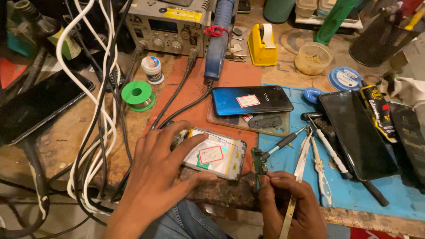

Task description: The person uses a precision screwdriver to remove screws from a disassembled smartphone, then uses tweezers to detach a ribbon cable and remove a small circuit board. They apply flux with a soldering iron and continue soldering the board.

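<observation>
While the right hand [290, 206] pinches a small green circuit board [258, 161] between thumb and fingertips, with a pair of tweezers [295, 186] tucked in the same grip, the left hand [161, 170] lies spread over the near left end of an opened phone [215, 152], fingers pressing it flat on the desk [66, 137]. The board is held just right of the phone's right edge, above the seam between a brown mat [230, 73] and a blue mat [354, 194]. A steady hold on the phone and a light pinch at the board's edges, away from its connectors, seem wise. Farther off lie a screwdriver [283, 142], a blue phone [251, 100] and a green solder spool [137, 94].
</observation>
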